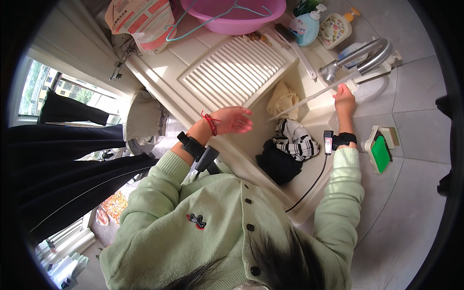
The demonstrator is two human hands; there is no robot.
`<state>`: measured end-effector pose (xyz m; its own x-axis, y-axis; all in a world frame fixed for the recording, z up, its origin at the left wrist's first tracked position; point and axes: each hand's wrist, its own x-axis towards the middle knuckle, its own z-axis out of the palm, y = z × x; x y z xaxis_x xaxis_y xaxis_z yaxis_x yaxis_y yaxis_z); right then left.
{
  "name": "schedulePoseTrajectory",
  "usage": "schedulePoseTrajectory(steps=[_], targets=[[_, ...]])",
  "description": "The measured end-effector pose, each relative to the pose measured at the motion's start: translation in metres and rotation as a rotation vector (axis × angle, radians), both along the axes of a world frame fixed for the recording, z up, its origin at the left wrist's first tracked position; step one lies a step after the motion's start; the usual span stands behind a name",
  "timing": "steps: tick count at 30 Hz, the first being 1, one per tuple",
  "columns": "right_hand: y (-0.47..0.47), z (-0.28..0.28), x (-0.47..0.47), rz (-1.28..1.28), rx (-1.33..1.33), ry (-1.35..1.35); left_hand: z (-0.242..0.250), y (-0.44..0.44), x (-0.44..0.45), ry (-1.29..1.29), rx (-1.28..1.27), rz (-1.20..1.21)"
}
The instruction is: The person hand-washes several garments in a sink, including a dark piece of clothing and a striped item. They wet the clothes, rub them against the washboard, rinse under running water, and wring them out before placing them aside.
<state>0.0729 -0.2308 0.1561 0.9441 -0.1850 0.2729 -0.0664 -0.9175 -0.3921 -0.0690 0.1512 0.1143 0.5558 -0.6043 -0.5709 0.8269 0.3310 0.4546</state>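
My left hand, with a red bracelet at the wrist, is held over the sink's near left edge with its fingers apart and nothing in it. Beside the metal faucet, my right hand is curled against the wall side; its fingers are partly hidden, so a grip cannot be told. Water streams from the spout into the basin. A beige cloth lies at the basin's far side, touched by the stream. Nearer lie a black-and-white striped cloth and a black cloth, touching each other.
A ribbed washboard adjoins the basin. Behind it stand a pink plastic tub with a wire hanger, a refill pouch, a brush and pump bottles. A soap holder with a green pad is on the tiled wall.
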Motion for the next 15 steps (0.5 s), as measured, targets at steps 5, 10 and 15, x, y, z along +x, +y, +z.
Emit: schedulePoseTrajectory(steps=[5, 10, 15], targets=[[0.008, 0.015, -0.004, -0.011, -0.351, 0.033, 0.000, 0.000, 0.002, 0.017, -0.010, -0.018], [0.016, 0.023, -0.001, -0.002, -0.501, 0.142, 0.002, 0.000, 0.003, 0.025, 0.001, -0.029], [0.019, 0.008, 0.014, 0.054, -0.584, 0.158, 0.003, 0.000, 0.003, 0.026, 0.005, -0.040]])
